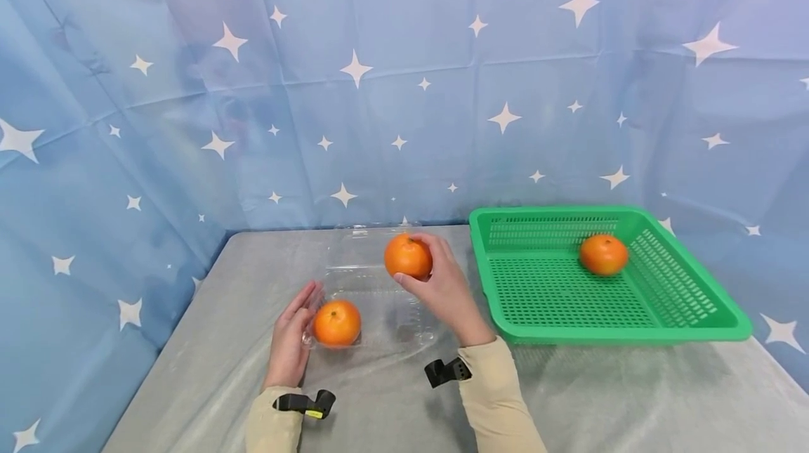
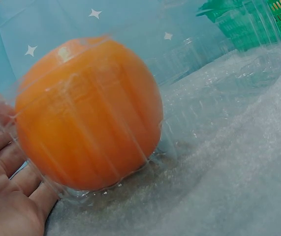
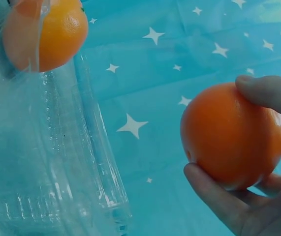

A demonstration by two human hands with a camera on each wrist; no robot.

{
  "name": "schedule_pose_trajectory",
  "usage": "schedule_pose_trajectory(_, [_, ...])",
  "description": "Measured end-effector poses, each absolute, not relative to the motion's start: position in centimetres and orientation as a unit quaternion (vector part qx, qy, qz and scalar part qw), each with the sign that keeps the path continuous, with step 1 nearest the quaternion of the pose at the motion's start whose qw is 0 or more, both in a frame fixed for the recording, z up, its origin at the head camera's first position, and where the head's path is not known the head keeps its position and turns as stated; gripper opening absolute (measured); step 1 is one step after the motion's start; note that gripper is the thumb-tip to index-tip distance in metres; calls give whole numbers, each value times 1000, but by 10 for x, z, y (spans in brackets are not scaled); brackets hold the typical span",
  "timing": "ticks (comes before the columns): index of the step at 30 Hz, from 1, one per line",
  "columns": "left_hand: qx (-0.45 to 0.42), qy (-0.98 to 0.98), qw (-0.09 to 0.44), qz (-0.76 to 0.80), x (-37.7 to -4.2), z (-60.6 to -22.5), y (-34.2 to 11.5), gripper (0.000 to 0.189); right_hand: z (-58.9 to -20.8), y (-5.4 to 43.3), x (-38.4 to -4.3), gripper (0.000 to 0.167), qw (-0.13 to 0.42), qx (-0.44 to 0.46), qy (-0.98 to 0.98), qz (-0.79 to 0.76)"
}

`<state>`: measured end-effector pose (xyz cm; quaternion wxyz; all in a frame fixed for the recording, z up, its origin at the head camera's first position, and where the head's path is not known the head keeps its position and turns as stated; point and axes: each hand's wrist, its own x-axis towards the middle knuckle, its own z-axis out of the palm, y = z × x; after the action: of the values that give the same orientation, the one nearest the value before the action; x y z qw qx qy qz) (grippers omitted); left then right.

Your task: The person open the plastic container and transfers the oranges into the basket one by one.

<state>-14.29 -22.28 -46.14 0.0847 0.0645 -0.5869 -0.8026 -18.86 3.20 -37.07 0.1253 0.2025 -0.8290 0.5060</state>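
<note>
My right hand (image 1: 444, 291) grips an orange (image 3: 231, 135) between thumb and fingers, above the far part of a clear plastic clamshell box (image 1: 385, 305). Another orange (image 1: 337, 323) sits inside the box at its near left corner. Against the box's left side rests my left hand (image 1: 292, 340), its fingers fairly straight. In the left wrist view the boxed orange (image 2: 88, 115) shows through the transparent wall, with the left palm and fingers (image 2: 12, 160) beside that wall. The box's lid stands raised at the back.
On the right stands a green plastic basket (image 1: 609, 332) with one more orange (image 1: 604, 254) in its far right part. A grey cloth (image 1: 208, 340) covers the table. Behind it hangs a blue curtain (image 1: 404, 102) with white stars. Each wrist carries a small black camera mount.
</note>
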Motion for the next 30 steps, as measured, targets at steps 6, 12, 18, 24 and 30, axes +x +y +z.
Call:
schedule_pose_trajectory(6, [62,-584,83,-805,-141,-462,-223,48,-369,33,-188,56,122,199,-829,508])
schedule_pose_trajectory(12, [59,-583,84,-806,-141,-462,-222,48,-365,37,-187,57,123,197,-837,495])
schedule_pose_trajectory(18, [59,-587,83,-803,-141,-462,-221,48,-362,43,-186,59,131,198,-849,471])
schedule_pose_trajectory(24, [55,-575,79,-813,-140,-459,-223,48,-357,46,-186,61,128,202,-862,447])
schedule_pose_trajectory(30, [53,-578,79,-811,-141,-459,-224,49,-353,52,-186,61,121,204,-871,430])
